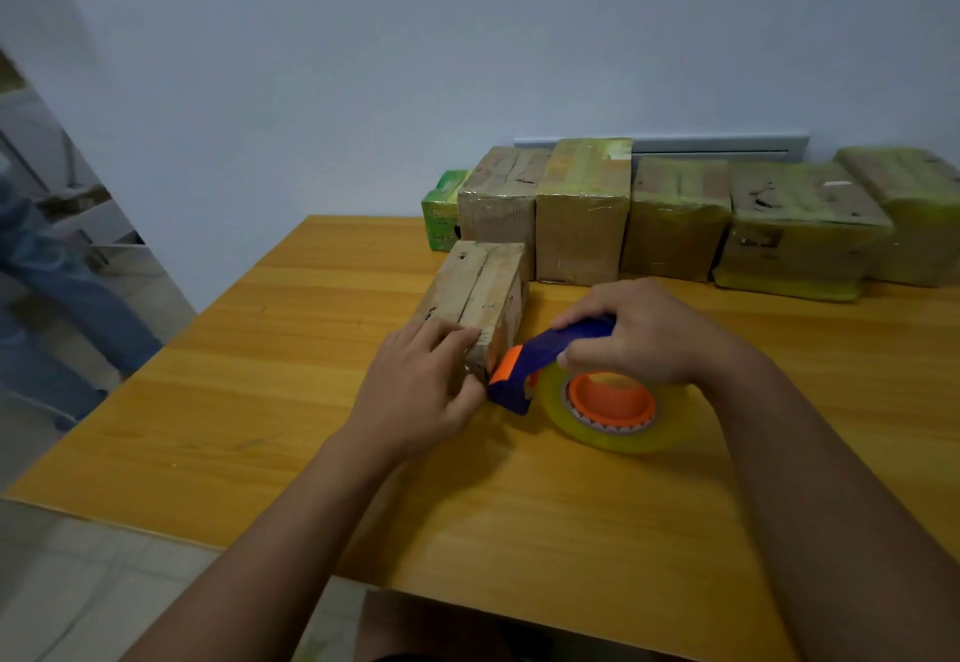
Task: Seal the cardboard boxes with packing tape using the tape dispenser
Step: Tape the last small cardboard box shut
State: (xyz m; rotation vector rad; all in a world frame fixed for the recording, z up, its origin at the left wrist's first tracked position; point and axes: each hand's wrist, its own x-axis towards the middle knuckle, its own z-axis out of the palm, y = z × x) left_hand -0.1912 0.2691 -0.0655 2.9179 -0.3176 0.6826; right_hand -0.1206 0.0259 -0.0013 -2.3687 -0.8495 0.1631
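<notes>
A small worn cardboard box [480,290] lies on the wooden table [260,401], its top flaps meeting in a seam. My left hand [421,386] presses on the box's near end, fingers fairly straight over the edge. My right hand [649,334] grips the blue handle of the tape dispenser [550,360]. The dispenser's orange and blue head touches the box's near right corner. Its roll of clear yellowish tape [618,409] on an orange hub lies against the table under my right hand.
Several cardboard boxes wrapped in shiny tape [675,214] stand in a row along the wall at the back. A green carton [441,212] sits at the row's left end. A person in blue trousers [57,287] stands at the far left, beyond the table.
</notes>
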